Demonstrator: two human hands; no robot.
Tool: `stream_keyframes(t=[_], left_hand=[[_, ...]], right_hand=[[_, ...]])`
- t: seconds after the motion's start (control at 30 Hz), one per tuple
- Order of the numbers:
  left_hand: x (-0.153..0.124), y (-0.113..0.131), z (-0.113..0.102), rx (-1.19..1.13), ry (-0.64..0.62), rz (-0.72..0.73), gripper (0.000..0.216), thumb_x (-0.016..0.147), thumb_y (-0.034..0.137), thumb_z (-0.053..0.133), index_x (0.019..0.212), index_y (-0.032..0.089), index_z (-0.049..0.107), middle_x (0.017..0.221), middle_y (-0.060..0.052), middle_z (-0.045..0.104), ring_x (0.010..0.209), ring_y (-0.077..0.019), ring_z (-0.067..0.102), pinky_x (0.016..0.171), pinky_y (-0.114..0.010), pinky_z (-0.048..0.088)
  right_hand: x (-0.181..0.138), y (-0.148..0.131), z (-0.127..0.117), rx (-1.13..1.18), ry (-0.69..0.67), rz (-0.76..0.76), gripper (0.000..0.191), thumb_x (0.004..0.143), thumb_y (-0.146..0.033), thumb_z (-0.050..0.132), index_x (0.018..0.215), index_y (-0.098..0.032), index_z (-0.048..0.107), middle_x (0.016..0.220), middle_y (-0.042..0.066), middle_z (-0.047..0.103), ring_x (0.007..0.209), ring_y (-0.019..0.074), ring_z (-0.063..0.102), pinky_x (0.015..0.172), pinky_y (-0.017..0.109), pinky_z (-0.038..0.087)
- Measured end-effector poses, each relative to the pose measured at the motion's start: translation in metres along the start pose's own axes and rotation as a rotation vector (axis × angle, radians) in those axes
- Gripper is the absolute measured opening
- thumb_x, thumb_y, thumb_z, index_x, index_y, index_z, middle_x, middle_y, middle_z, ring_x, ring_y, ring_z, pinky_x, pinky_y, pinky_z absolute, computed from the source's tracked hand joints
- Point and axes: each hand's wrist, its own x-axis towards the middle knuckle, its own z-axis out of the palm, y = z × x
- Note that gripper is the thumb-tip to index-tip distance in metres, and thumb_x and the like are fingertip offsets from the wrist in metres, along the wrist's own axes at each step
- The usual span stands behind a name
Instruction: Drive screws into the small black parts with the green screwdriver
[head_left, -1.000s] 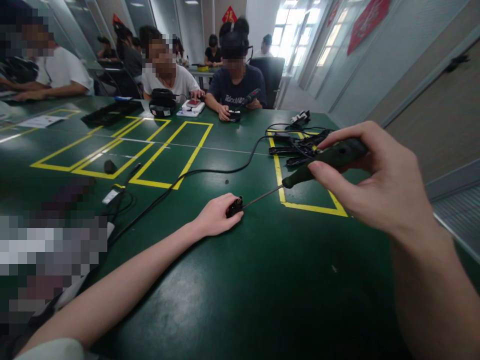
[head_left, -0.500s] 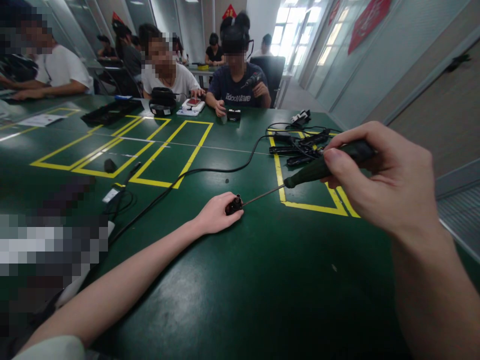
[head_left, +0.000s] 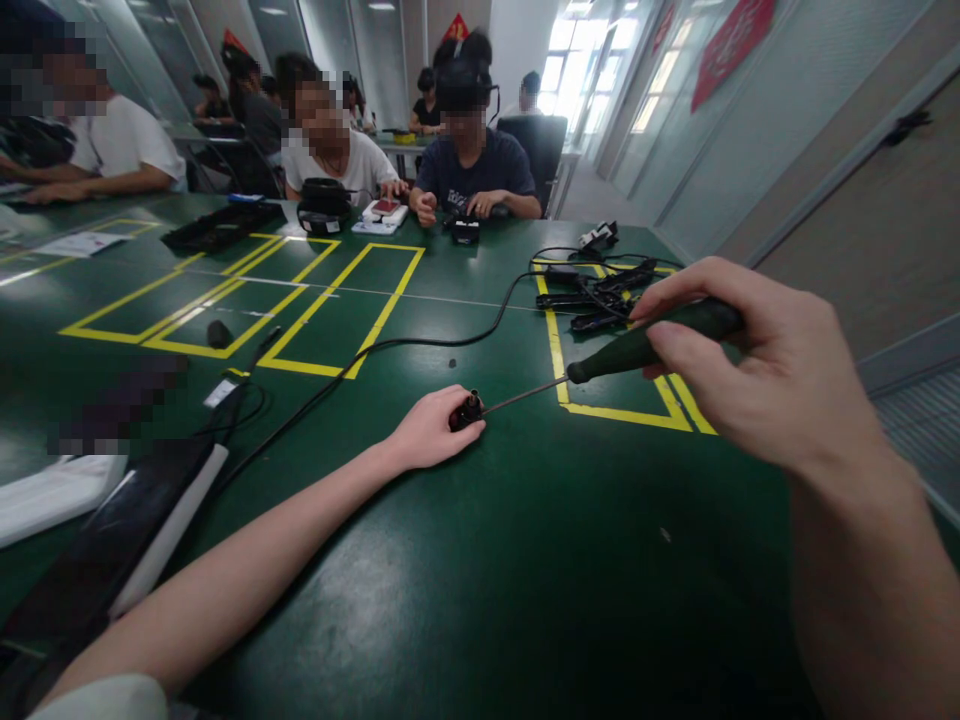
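Note:
My left hand [head_left: 431,432] rests on the green table [head_left: 525,560] with its fingers closed round a small black part [head_left: 466,411]. My right hand [head_left: 757,365] grips the dark green handle of a screwdriver [head_left: 637,348]. Its thin metal shaft slants down and left, and its tip meets the small black part. A black cable [head_left: 420,342] runs across the table just behind my left hand.
Yellow tape rectangles [head_left: 330,300] mark the table. A pile of black parts and cables [head_left: 600,290] lies at the back right. A black and white device [head_left: 135,530] sits at the left. Several people sit along the far side, one [head_left: 469,165] handling a black object.
My right hand has dropped slightly with the screwdriver handle, the tip still on the part. My left hand has stayed put. The person opposite has lowered a tool to the table.

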Motion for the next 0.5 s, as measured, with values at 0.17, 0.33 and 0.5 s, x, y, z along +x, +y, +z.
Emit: stream_keyframes(t=[0.17,0.33,0.5], left_hand=[[0.0,-0.0014,0.0005,0.011,0.001,0.003,0.019,0.094,0.033,0.065,0.101,0.017,0.072,0.086,-0.003,0.065,0.073,-0.0177,0.06,0.069,-0.031,0.05],[-0.0007,-0.0023,0.0013,0.023,0.015,0.005,0.018,0.094,0.034,0.066,0.099,0.017,0.071,0.084,-0.002,0.063,0.072,-0.0172,0.06,0.069,-0.03,0.05],[-0.002,-0.0013,0.0017,0.075,0.031,0.017,0.02,0.096,0.037,0.066,0.093,0.017,0.068,0.082,-0.002,0.062,0.071,-0.0167,0.058,0.068,-0.03,0.049]], right_hand=[[-0.0009,-0.0004,0.0009,-0.061,0.041,0.024,0.021,0.082,-0.043,0.065,0.076,-0.023,0.067,0.064,0.001,0.064,0.053,0.0149,0.052,0.051,0.029,0.035],[-0.0014,-0.0003,0.0013,0.013,-0.002,-0.037,0.016,0.074,-0.033,0.063,0.087,-0.024,0.065,0.076,0.001,0.069,0.066,0.0191,0.063,0.061,0.032,0.047],[0.0005,-0.0011,0.0032,-0.026,0.034,0.053,0.02,0.078,-0.044,0.067,0.08,-0.025,0.064,0.075,0.002,0.068,0.064,0.0184,0.059,0.06,0.033,0.043]])
